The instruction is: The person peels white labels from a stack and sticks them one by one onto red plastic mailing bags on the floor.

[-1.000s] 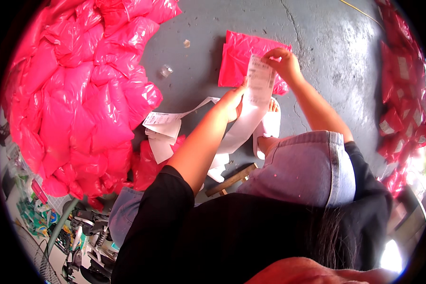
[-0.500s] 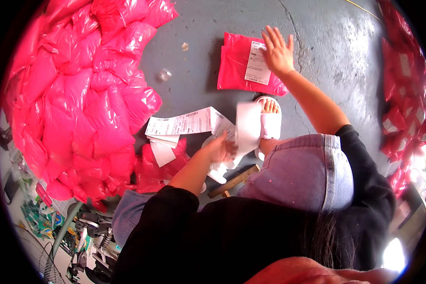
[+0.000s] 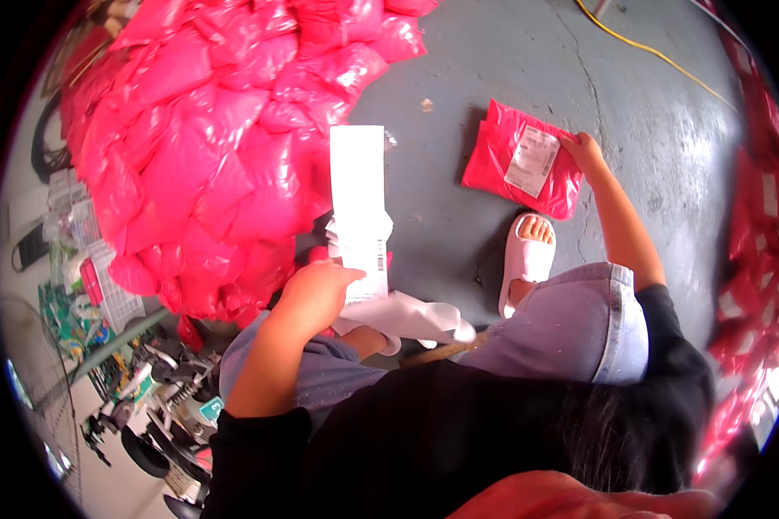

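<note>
Head view: left hand (image 3: 313,294) gripping raised label strip (image 3: 357,203), right hand (image 3: 584,151) clasping pink parcel (image 3: 521,160).

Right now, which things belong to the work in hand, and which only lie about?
In use: label strip in left hand; labelled pink parcel under right hand.
Lying about: pink bag pile, yellow cable, white sandal.
</note>
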`<state>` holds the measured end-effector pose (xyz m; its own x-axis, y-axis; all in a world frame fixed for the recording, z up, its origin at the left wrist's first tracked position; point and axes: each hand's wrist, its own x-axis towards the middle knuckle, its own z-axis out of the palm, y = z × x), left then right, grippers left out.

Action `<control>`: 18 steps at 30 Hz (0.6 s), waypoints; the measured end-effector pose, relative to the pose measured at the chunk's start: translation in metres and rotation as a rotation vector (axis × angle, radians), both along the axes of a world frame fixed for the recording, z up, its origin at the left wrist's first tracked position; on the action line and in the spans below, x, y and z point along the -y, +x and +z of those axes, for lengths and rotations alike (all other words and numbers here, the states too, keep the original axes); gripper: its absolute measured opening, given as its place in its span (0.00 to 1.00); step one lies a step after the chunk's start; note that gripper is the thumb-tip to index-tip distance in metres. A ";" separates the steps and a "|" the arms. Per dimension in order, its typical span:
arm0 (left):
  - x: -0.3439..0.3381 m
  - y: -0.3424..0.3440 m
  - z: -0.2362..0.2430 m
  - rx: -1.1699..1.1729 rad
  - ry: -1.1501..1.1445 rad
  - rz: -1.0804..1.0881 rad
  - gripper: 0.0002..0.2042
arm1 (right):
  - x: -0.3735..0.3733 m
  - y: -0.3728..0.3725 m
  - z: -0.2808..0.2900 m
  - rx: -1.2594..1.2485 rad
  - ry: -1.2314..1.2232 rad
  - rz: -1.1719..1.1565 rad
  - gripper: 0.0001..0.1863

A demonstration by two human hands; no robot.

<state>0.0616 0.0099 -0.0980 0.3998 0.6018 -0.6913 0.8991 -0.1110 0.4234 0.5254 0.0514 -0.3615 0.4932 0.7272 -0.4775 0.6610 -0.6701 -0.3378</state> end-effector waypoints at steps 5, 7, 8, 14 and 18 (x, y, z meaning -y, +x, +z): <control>0.038 -0.023 0.060 0.213 0.119 -0.098 0.16 | 0.010 0.011 0.133 -0.069 0.527 -0.121 0.14; 0.045 -0.023 0.075 0.193 -0.082 -0.094 0.14 | 0.035 0.171 0.152 0.028 0.643 0.082 0.14; 0.049 -0.026 0.079 0.220 -0.132 -0.055 0.13 | 0.058 0.232 0.180 0.121 0.658 -0.130 0.14; 0.071 -0.048 0.077 0.391 -0.041 0.065 0.10 | 0.067 0.347 0.279 0.286 0.604 -0.578 0.13; 0.073 -0.056 0.094 0.379 -0.016 0.052 0.10 | -0.068 0.149 0.252 -0.476 0.567 -0.241 0.12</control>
<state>0.0057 -0.0628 -0.0044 0.5980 0.6185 -0.5098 0.6829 -0.0601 0.7281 0.6746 0.1191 -0.1095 0.5038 0.8225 -0.2641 0.2172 -0.4166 -0.8828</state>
